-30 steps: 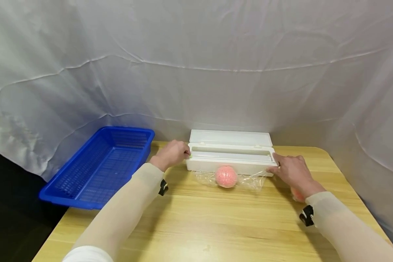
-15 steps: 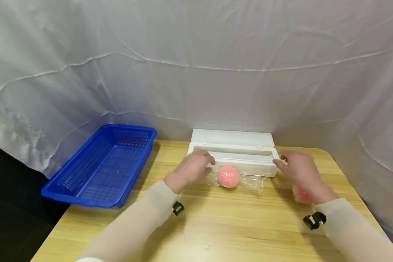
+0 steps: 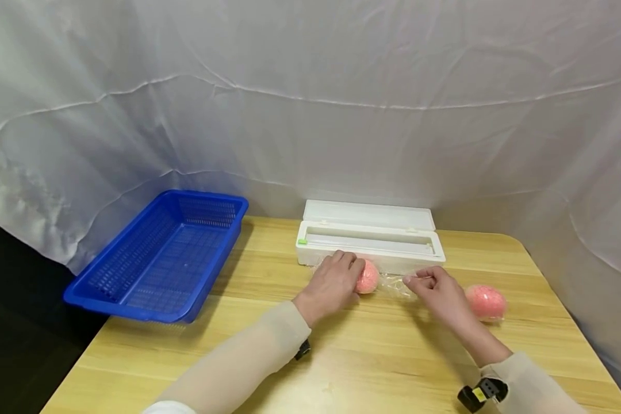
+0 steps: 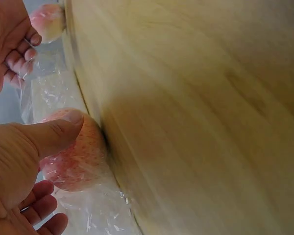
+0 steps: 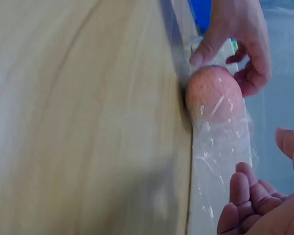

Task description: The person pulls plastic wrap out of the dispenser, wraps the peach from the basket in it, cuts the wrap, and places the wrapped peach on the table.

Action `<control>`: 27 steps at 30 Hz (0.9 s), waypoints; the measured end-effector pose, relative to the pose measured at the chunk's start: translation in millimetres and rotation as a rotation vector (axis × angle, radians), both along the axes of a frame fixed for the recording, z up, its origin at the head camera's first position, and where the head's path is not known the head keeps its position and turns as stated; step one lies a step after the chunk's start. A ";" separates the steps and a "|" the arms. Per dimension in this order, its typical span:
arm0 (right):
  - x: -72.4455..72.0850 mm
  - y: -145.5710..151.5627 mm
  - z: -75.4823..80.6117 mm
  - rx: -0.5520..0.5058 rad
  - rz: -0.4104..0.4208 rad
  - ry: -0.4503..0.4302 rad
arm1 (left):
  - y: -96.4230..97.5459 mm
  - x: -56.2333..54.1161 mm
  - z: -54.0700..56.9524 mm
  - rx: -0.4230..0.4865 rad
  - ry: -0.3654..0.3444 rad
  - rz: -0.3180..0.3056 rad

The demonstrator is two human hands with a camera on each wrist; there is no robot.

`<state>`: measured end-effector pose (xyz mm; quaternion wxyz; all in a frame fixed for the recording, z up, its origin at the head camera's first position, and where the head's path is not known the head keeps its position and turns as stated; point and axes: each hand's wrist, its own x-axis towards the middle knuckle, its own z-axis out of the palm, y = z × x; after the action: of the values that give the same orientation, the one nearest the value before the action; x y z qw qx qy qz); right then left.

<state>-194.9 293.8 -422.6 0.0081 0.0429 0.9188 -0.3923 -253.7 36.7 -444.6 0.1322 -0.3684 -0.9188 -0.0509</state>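
A pink, peach-like fruit (image 3: pixel 367 277) wrapped in clear cling film (image 5: pixel 210 161) sits against the front of a white cling film dispenser (image 3: pixel 372 244). My left hand (image 3: pixel 333 284) is around its left side. The left wrist view has the thumb lying over the fruit, the other fingers bent on its far side. Film trails rightward from the fruit toward my right hand (image 3: pixel 440 293), whose fingers are loosely bent beside the loose film. In the right wrist view that thumb stands apart from the fingers. A second wrapped peach (image 3: pixel 486 302) rests right of the right hand.
A blue plastic basket (image 3: pixel 222 270) stands at the left of the wooden table (image 3: pixel 372 368). The dispenser's lid (image 3: pixel 367 214) is raised at the back, and a green slider (image 3: pixel 302 241) sits at its left end. Grey fabric (image 3: pixel 341 144) hangs behind.
My left hand has left the dispenser's left end and moved right and down to the nearer peach. The right hand has come off the dispenser's right end, toward the film, uncovering the second peach.
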 end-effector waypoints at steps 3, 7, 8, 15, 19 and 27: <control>1.8 -2.9 -1.8 -0.050 -0.007 0.017 | 4.8 -1.2 -2.4 -0.024 0.022 0.016; 3.3 -3.8 -5.2 -0.077 -0.026 0.053 | 9.9 -3.3 -6.4 -0.059 0.077 0.037; 3.5 -3.6 -6.1 -0.083 -0.032 0.059 | 10.8 -3.8 -7.2 -0.067 0.087 0.043; 4.2 -2.1 -9.5 -0.012 -0.124 0.186 | 9.6 -4.5 -4.5 -0.124 0.077 0.037; 8.0 -5.1 -6.6 0.082 -0.145 0.319 | 4.3 1.0 3.7 -0.134 0.012 -0.006; 17.4 -20.2 0.1 0.201 -0.016 0.516 | -5.1 14.3 20.8 -0.099 -0.147 -0.082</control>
<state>-177.5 273.6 -422.5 -0.2335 -0.0505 0.9244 -0.2974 -239.4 31.7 -423.9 0.0439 -0.4072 -0.9115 -0.0380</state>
